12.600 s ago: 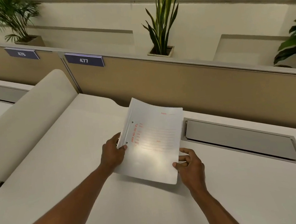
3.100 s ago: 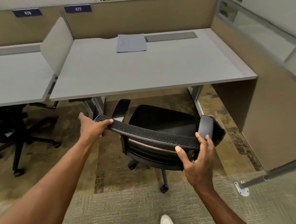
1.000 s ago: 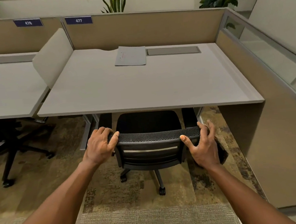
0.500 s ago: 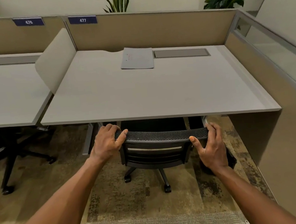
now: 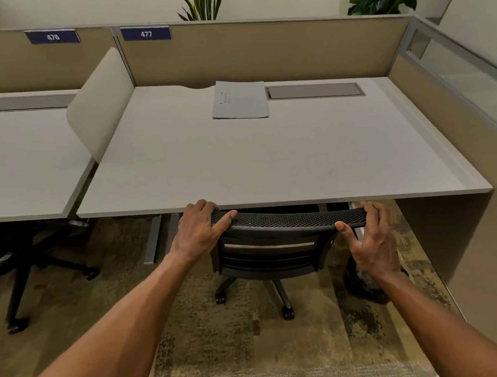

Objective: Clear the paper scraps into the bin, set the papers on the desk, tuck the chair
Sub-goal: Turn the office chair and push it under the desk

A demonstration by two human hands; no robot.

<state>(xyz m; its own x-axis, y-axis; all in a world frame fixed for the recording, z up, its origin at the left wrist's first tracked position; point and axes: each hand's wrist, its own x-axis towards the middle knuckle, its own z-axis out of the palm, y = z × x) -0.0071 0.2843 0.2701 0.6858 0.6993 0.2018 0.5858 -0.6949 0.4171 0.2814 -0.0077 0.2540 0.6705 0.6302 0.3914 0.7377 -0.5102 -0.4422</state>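
A black mesh-backed office chair (image 5: 270, 247) stands at the front edge of the pale grey desk (image 5: 239, 171), its seat hidden under the desktop. My left hand (image 5: 198, 232) grips the left end of the backrest's top rail. My right hand (image 5: 370, 235) holds the right end, thumb under the rail. A stack of white papers (image 5: 239, 99) with red print lies flat at the back of the desk, next to a grey cable hatch (image 5: 313, 91). A dark bin (image 5: 371, 286) shows on the floor behind my right wrist, mostly hidden.
A beige partition (image 5: 257, 49) labelled 477 closes the back of the desk and a side panel (image 5: 469, 196) closes its right. A curved divider (image 5: 96, 109) separates the neighbouring desk (image 5: 17, 157) on the left, with another black chair (image 5: 14, 274) under it. Patterned carpet lies underfoot.
The chair has rolled further forward under the desk, so its backrest now sits right at the desk's front edge. Both hands stay on the top rail.
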